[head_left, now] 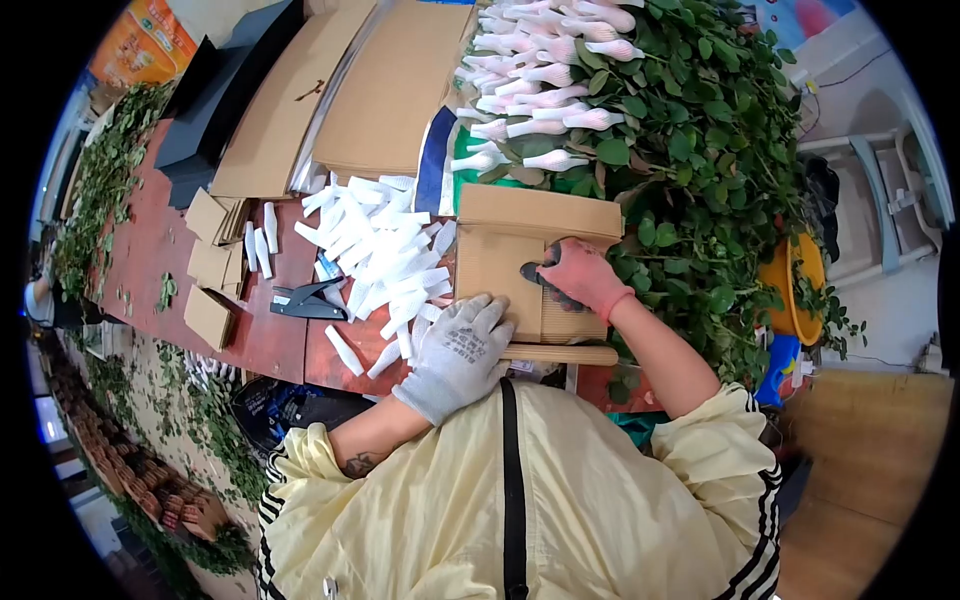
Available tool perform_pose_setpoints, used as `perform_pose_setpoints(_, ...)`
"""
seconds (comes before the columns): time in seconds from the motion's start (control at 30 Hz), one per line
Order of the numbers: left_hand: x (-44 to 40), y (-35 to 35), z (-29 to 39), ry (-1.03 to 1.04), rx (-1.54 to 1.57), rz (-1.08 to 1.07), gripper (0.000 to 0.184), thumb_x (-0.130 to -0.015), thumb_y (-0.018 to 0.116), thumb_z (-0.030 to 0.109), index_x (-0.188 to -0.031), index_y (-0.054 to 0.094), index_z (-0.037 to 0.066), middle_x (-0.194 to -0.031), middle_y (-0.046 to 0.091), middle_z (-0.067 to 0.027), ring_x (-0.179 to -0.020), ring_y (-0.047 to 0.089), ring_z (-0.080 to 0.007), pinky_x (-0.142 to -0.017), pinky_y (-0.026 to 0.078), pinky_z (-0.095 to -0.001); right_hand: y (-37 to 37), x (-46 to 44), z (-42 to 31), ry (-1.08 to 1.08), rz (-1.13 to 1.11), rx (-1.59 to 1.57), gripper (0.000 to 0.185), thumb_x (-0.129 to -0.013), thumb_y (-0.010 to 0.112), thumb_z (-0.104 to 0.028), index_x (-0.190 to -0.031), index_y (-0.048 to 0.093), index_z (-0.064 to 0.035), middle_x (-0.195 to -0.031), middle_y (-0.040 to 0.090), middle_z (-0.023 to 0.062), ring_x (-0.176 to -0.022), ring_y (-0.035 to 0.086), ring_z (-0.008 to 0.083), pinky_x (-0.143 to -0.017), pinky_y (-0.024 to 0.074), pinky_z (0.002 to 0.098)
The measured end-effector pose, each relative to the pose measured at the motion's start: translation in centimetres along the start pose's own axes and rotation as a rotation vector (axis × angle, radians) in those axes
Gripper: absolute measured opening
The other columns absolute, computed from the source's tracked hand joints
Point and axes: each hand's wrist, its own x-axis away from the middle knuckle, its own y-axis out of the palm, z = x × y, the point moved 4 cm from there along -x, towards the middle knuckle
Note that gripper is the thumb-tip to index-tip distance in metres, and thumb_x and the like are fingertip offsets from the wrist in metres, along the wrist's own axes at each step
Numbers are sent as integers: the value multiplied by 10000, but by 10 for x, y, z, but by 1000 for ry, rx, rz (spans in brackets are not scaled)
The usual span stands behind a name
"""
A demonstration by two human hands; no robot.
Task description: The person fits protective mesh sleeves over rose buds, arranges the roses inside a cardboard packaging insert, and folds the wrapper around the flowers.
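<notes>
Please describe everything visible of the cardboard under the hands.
The cardboard is brown and looks corrugated, with fine ribs. It lies mostly flat, with a seemingly raised flap along its far edge and a narrow strip along its near edge. The gloved left hand rests at its near left corner; the right hand touches its right half. White sleeves lie to its left, leaves to its right.

No lettering can be read with certainty. Several rows of dark print cross the back of the gloved left hand [462,345] at the centre of the frame, too small to make out. At the upper left, pale characters stand on an orange package [142,48], blurred. At lower left of centre, a dark bag [275,412] bears blue markings, likewise illegible.
</notes>
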Motion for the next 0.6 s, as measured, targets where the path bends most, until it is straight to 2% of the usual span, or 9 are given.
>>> perform_pose_setpoints(0.07,-3,-1,0,18,-41,2,501,-752,636,311,-1193,580,78,-1336,486,-117,-1266,422,-297,-1024,338,-482,-2,-1,-2,10,-17,102,361,-806,630,-345,-929,584,-9,-604,616,50,-458,609,186,-492,507,312)
perform_pose_setpoints(0.13,-7,2,0,74,-101,-6,495,-752,633,293,-1192,580,73,-1303,512,-110,-1248,436,-293,-1006,364,-456,-3,-3,0,-45,71,184,404,-797,615,-421,-925,623,-38,-743,668,94,-640,670,228,-658,538,345)
perform_pose_setpoints(0.17,-7,3,1,83,-105,-2,495,-752,633,293,-1192,580,73,-1303,512,-110,-1248,436,-293,-1006,364,-456,0,-4,5,-44,82,183,404,-797,615,-421,-925,623,-38,-743,668,94,-640,670,228,-658,538,345)
perform_pose_setpoints(0.23,-4,5,1,81,-38,-3,490,-754,628,278,-1194,579,68,-1272,532,-118,-1228,447,-294,-992,378,-447,4,-1,6,-228,304,431,431,-797,608,-447,-951,643,-46,-933,678,143,-900,660,272,-846,500,377)
perform_pose_setpoints(0.27,-4,5,0,88,-38,-6,490,-754,628,278,-1194,579,68,-1272,532,-118,-1228,447,-294,-992,378,-447,1,1,3,-222,309,428,431,-797,608,-447,-951,643,-46,-933,678,143,-900,660,272,-846,500,377)
perform_pose_setpoints(0.33,-4,6,-2,87,-37,-30,505,-756,634,288,-1205,572,66,-1301,507,-133,-1225,450,-304,-996,376,-450,3,2,1,-88,118,395,464,-800,601,-460,-984,649,-37,-1070,650,164,-1077,590,296,-932,454,391)
perform_pose_setpoints(0.37,-5,4,-1,88,-35,-35,505,-756,634,288,-1205,572,66,-1301,507,-133,-1225,450,-304,-996,376,-450,5,3,2,-84,116,392,464,-800,601,-460,-984,649,-37,-1070,650,164,-1077,590,296,-932,454,391)
perform_pose_setpoints(0.43,-6,-9,2,96,4,39,504,-729,681,322,-1155,582,72,-1259,513,-169,-1208,459,-324,-1013,363,-451,5,6,-2,-131,261,428,484,-801,591,-465,-985,648,-21,-1038,658,169,-1031,615,306,-903,474,396)
perform_pose_setpoints(0.6,-4,-2,-3,92,-66,16,579,-714,704,410,-1185,570,100,-1309,451,-245,-1226,423,-401,-1035,323,-508,10,-4,5,-185,220,525,517,-817,548,-485,-992,640,-8,-1033,655,198,-1000,625,337,-879,489,412)
